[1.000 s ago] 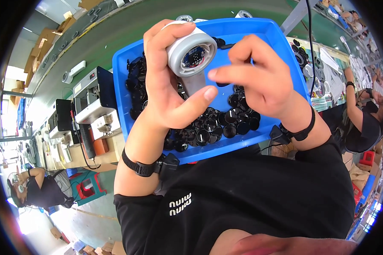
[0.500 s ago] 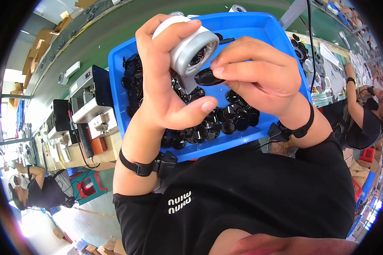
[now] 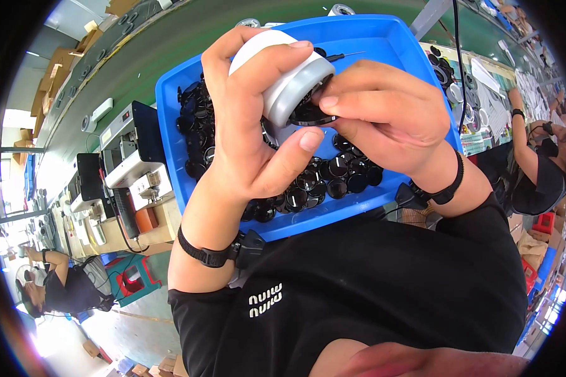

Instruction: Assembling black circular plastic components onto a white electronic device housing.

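Note:
Above a blue bin (image 3: 383, 30), my left hand (image 3: 239, 135) grips a white round housing (image 3: 264, 51) with a grey rim, its open end tilted toward my right hand. A glossy black disc (image 3: 309, 115) is pinched between the thumb and fingers of my right hand (image 3: 390, 116). The disc sits against the housing's open end, its upper edge partly inside the rim. My fingers hide part of that opening. Many more black discs (image 3: 338, 166) lie loose in the bin below.
On the left bench stand grey-white machines (image 3: 122, 151) with black panels. A green work surface (image 3: 170, 44) runs behind the bin, with another white housing (image 3: 341, 10) on it. A black cable (image 3: 459, 69) hangs at the right. Co-workers (image 3: 69, 286) sit at both sides.
My right hand has brought the black disc up to the housing's open end, where a gap showed before. The housing has tilted and shifted slightly toward the right.

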